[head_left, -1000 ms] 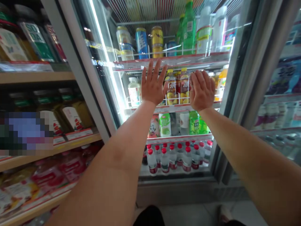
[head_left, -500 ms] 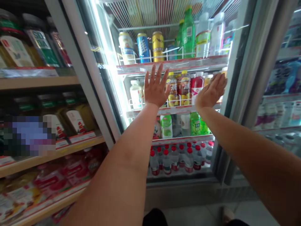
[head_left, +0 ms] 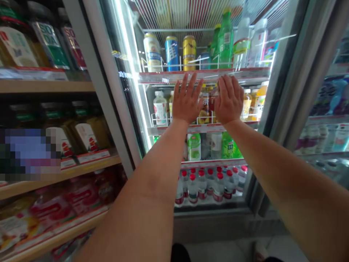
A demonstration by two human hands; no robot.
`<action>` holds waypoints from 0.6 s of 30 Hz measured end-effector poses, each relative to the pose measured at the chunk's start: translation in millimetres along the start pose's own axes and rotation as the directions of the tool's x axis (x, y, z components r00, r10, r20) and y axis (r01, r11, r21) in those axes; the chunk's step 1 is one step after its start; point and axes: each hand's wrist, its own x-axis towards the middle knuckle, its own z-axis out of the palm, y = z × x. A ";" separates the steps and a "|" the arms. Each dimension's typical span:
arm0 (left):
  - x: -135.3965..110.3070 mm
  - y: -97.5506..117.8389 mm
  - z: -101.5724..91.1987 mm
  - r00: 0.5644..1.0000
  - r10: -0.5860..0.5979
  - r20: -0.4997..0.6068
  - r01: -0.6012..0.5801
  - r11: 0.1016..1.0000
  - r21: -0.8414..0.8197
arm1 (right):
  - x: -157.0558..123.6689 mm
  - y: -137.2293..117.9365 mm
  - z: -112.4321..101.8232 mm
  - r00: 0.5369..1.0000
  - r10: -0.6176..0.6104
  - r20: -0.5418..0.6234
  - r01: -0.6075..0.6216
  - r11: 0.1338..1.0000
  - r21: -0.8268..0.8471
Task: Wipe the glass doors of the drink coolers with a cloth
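Right hand (head_left: 229, 100) moved left | partly covers middle-shelf bottles (head_left: 206, 103) | cans (head_left: 189, 54) above

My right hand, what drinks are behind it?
Behind and left of your right hand, yellow-capped bottles partly show; behind and right, orange drinks. Whatever is directly behind that hand is covered.

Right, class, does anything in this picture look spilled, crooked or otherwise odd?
One thing: a blocky, pixelated patch over the wooden shelf at the left, hiding what lies behind it. In the fridge, nothing visible looks spilled or damaged; the red-capped bottles stand upright.
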 end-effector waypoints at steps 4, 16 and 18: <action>-0.1 0.9 -1.4 1.000 -0.018 0.019 0.019 0.999 -0.038 | 2.0 2.6 -0.3 0.999 0.026 0.038 -0.027 0.999 0.040; 1.2 0.6 -1.4 1.000 -0.014 0.007 0.014 1.000 -0.005 | -2.1 14.1 17.6 0.974 0.198 -0.111 -0.191 0.979 0.067; 1.6 1.8 -4.1 1.000 -0.003 0.000 0.003 1.000 0.029 | -4.9 10.7 13.2 0.986 0.140 -0.088 -0.137 0.990 0.043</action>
